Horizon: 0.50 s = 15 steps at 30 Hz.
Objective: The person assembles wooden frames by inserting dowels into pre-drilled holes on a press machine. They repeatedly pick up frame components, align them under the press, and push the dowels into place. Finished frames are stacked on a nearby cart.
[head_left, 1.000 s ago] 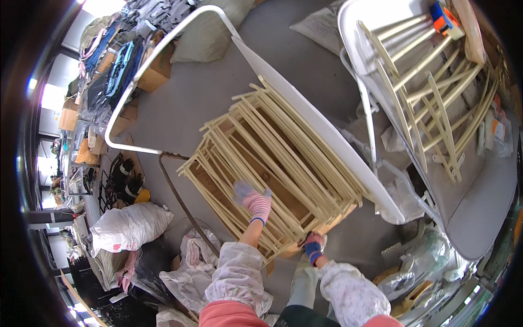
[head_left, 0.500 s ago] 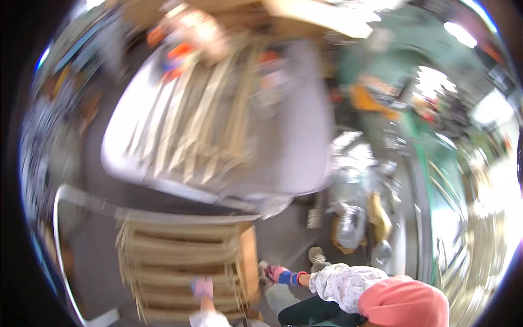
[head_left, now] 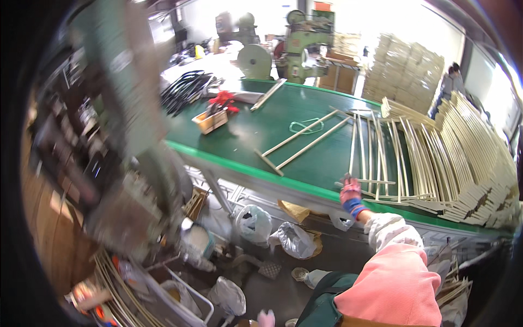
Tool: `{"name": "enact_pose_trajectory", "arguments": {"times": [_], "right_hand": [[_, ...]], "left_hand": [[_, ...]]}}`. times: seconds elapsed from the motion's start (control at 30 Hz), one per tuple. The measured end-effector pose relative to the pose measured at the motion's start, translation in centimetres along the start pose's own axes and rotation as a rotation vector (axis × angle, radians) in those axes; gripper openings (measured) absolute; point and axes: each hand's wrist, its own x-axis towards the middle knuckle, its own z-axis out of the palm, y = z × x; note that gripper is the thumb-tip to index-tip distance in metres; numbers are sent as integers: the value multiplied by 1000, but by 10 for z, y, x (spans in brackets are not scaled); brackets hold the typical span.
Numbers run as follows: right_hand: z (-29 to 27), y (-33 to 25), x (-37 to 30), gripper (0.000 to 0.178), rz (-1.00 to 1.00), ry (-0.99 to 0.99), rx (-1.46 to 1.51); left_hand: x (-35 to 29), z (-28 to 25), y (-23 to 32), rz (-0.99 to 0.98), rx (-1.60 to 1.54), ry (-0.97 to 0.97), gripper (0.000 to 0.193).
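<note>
My right hand (head_left: 351, 195), in a pink and blue knitted glove, reaches to the near edge of a green-topped table (head_left: 234, 141). Its fingers close on the near end of a pale wooden frame (head_left: 353, 144) made of thin bars. Left of that lies another wooden frame (head_left: 310, 147), two long bars joined by short end pieces, with a loop of light green cord (head_left: 305, 126) beside it. Only the pinkish gloved tip of my left hand (head_left: 266, 318) shows at the bottom edge; its fingers are too small and blurred to read.
Many similar frames stand in a dense row (head_left: 452, 158) along the table's right. A small wooden box (head_left: 210, 121), red cloth and black straps (head_left: 185, 90) lie at the left. Clear plastic bags (head_left: 294, 240) sit below. A green machine column (head_left: 117, 82) rises on the left.
The view has swung right, from the grey tray and the slatted stack to the green table. My right hand has gone from beside my legs out to the wooden frame.
</note>
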Motion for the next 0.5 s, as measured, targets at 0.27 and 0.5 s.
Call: {"name": "enact_pose_trajectory", "arguments": {"times": [0.27,0.5], "right_hand": [[10,136,66,87,-218,-561,-149],[39,94,79,37,-296,-508,187]], "left_hand": [[276,32,373,857,328,180,46],[380,51,515,789,784,-66,67]]}}
